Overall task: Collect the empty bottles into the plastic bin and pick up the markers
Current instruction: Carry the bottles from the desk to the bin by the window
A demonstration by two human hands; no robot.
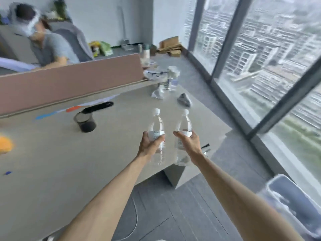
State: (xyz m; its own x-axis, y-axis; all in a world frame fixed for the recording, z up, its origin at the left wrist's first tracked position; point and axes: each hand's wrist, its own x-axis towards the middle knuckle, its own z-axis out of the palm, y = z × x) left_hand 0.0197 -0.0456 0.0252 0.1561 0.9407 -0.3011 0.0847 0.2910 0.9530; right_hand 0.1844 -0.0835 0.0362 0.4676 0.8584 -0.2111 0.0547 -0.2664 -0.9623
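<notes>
The left hand (151,145) grips a clear bottle (156,125) with a white cap around its labelled middle, fingers wrapped round it. The right hand (189,143) holds a second bottle (184,123) of the same kind in the same way. Both bottles stand nearly upright, side by side but apart, raised above the near right corner of the grey counter (52,162). The clear plastic bin (278,176) sits on the floor at the lower right, well apart from the hands, beside the window. On the counter, near the pink-brown divider (69,84), lie a long black marker (98,106), an orange one (73,108) and a blue one (43,116), all blurred, next to a dark cup (85,121). More clear bottles (172,79) stand at the far end of the counter, near a crumpled grey item (184,100). Behind the divider sits another person (52,47) in a grey shirt.
</notes>
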